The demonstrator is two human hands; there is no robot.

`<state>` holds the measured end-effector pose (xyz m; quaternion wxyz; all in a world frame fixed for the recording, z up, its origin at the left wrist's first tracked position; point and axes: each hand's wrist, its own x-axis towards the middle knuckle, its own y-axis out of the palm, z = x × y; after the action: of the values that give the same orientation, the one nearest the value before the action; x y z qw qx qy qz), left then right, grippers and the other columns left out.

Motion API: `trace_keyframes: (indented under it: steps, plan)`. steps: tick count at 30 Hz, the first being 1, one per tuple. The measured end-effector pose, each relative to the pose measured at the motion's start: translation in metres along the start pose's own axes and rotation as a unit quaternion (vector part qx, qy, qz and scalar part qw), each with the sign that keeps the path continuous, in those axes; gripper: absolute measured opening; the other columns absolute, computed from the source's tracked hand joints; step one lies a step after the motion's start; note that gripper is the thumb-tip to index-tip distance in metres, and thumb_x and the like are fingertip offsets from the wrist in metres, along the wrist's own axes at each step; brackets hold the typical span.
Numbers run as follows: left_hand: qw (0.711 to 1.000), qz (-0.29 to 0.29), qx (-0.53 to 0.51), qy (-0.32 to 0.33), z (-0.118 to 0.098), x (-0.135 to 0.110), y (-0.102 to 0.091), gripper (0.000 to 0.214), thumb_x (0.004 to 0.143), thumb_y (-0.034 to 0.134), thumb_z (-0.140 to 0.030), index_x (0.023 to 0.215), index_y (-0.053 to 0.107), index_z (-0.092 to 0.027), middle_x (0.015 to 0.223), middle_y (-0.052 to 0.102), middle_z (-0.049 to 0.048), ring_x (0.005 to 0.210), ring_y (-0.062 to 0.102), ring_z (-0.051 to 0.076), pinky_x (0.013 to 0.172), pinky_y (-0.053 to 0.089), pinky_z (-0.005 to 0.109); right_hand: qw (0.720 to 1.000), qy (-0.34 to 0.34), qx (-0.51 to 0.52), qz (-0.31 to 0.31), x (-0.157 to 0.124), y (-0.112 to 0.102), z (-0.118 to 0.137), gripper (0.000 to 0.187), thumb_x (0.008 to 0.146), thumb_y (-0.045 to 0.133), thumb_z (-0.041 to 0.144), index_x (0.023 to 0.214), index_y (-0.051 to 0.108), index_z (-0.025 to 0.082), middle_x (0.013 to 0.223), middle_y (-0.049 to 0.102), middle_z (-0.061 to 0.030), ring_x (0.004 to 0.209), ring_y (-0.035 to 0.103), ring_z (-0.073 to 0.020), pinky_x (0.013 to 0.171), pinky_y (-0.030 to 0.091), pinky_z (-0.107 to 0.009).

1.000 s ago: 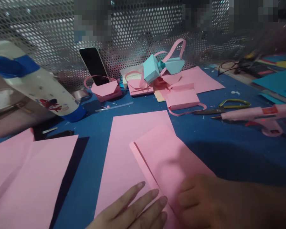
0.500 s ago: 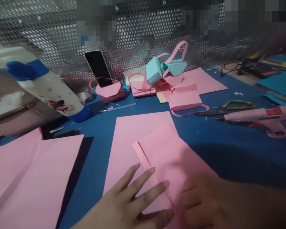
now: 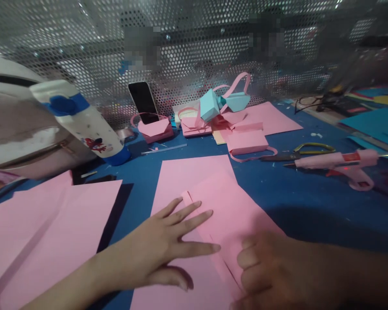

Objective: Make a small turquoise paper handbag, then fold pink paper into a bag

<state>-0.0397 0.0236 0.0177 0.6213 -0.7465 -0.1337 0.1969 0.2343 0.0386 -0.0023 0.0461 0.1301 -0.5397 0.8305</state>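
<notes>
Left hand (image 3: 161, 249) spread flat on one folded pink sheet (image 3: 233, 206), right hand (image 3: 271, 271) curled, pressing its crease, one scissors (image 3: 297, 153) and one glue gun (image 3: 336, 161) beyond it

Noted: the folded pink sheet (image 3: 220, 202) was thin paper, matt and smooth, with one sharp crease pressed in. The second pink sheet (image 3: 51, 224) was the same matt paper, lightly creased. The table (image 3: 310, 202) had a dull blue covering flecked with pale scraps (cloth or mat, could not tell). The screen (image 3: 197, 43) behind was perforated metal, silvery and glinting. The phone (image 3: 144, 101) had a glossy black face. The bottle (image 3: 84, 125) was white plastic, smooth, with a slight sheen. The glue gun (image 3: 336, 161) was pink plastic with a satin finish. The scissors (image 3: 297, 153) had dark metal blades. The small box (image 3: 209, 104) was pale blue paper, matt.
</notes>
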Motion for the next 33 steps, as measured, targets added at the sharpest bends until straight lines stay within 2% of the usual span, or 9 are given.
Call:
trace_keyframes:
  steps: [7,10,13,16,19,24,29,31,33]
  plan:
    - [0.999,-0.01,0.027,-0.035,0.024,-0.003,0.003,0.065,0.096,0.042,-0.057,0.153,0.02,-0.034,0.162,0.004,0.0094,0.147,0.012,0.034,0.114,0.015,0.063,1.0,-0.004,0.019,0.001,-0.001,0.002,-0.004,0.014,0.087,0.059,0.022,0.076,0.064,0.015,0.058,0.055,0.0039,0.052,0.034,-0.0134,0.049,0.025,-0.032]
    - [0.997,-0.028,0.052,-0.041,0.029,-0.002,0.008,0.062,0.099,0.038,-0.053,0.153,0.019,-0.029,0.161,0.011,0.0122,0.147,0.017,0.031,0.115,0.016,0.06,1.0,-0.009,0.02,-0.009,-0.003,0.005,-0.007,0.025,0.086,0.061,0.024,0.063,0.057,0.016,0.059,0.054,0.0037,0.053,0.034,-0.0123,0.047,0.026,-0.031]
    - [0.995,-0.046,0.077,-0.054,0.024,-0.002,0.012,0.068,0.097,0.039,-0.056,0.154,0.02,-0.026,0.16,0.016,0.0149,0.146,0.019,0.032,0.114,0.019,0.06,0.999,-0.016,0.027,-0.025,-0.003,0.008,-0.008,0.038,0.092,0.057,0.029,0.057,0.051,0.017,0.059,0.054,0.0034,0.053,0.036,-0.0114,0.048,0.029,-0.031]
    - [0.993,-0.052,0.079,-0.065,0.011,-0.002,0.013,0.082,0.093,0.039,-0.064,0.154,0.017,-0.015,0.159,0.018,0.0174,0.146,0.018,0.033,0.115,0.019,0.059,0.999,-0.01,0.03,-0.03,-0.002,0.011,-0.008,0.043,0.095,0.054,0.03,0.054,0.048,0.017,0.06,0.054,0.0033,0.055,0.04,-0.0109,0.05,0.031,-0.031]
    - [0.997,-0.028,0.067,-0.025,-0.004,-0.003,0.013,0.085,0.093,0.041,-0.063,0.153,0.017,-0.007,0.158,0.021,0.0156,0.147,0.018,0.03,0.117,0.022,0.052,0.999,0.002,0.027,-0.02,-0.002,0.01,-0.008,0.045,0.096,0.053,0.031,0.054,0.048,0.017,0.059,0.052,0.0034,0.057,0.043,-0.0107,0.052,0.033,-0.029]
    - [0.99,-0.026,0.103,0.088,-0.013,-0.006,0.021,0.06,0.097,0.048,-0.026,0.152,0.024,-0.025,0.157,0.028,0.0012,0.146,0.023,0.021,0.117,0.025,0.045,0.999,-0.009,0.036,0.002,-0.003,0.004,-0.013,0.042,0.097,0.052,0.032,0.057,0.051,0.018,0.063,0.054,0.0022,0.061,0.046,-0.0111,0.057,0.037,-0.027]
    - [0.984,-0.08,0.132,0.092,-0.006,-0.007,0.03,0.048,0.1,0.044,-0.026,0.147,0.036,-0.034,0.154,0.035,-0.0071,0.141,0.034,0.017,0.113,0.035,0.036,0.998,0.006,0.068,0.003,-0.007,0.006,-0.019,0.036,0.098,0.05,0.029,0.064,0.054,0.017,0.068,0.058,0.0015,0.063,0.048,-0.0103,0.062,0.041,-0.025]
    - [0.982,-0.083,0.138,0.093,-0.005,-0.006,0.031,0.045,0.102,0.04,-0.025,0.146,0.038,-0.034,0.154,0.035,-0.0069,0.14,0.034,0.016,0.113,0.034,0.034,0.998,0.019,0.059,-0.02,-0.009,0.006,-0.019,0.034,0.098,0.048,0.029,0.068,0.058,0.017,0.068,0.06,0.0009,0.063,0.049,-0.0117,0.059,0.039,-0.028]
    - [0.981,-0.086,0.144,0.094,-0.005,-0.005,0.031,0.045,0.103,0.035,-0.022,0.146,0.038,-0.034,0.155,0.035,-0.0059,0.141,0.033,0.016,0.117,0.027,0.037,0.994,0.08,0.044,-0.055,-0.01,0.005,-0.018,0.031,0.098,0.046,0.03,0.076,0.062,0.018,0.069,0.063,0.0002,0.063,0.051,-0.0135,0.057,0.036,-0.03]
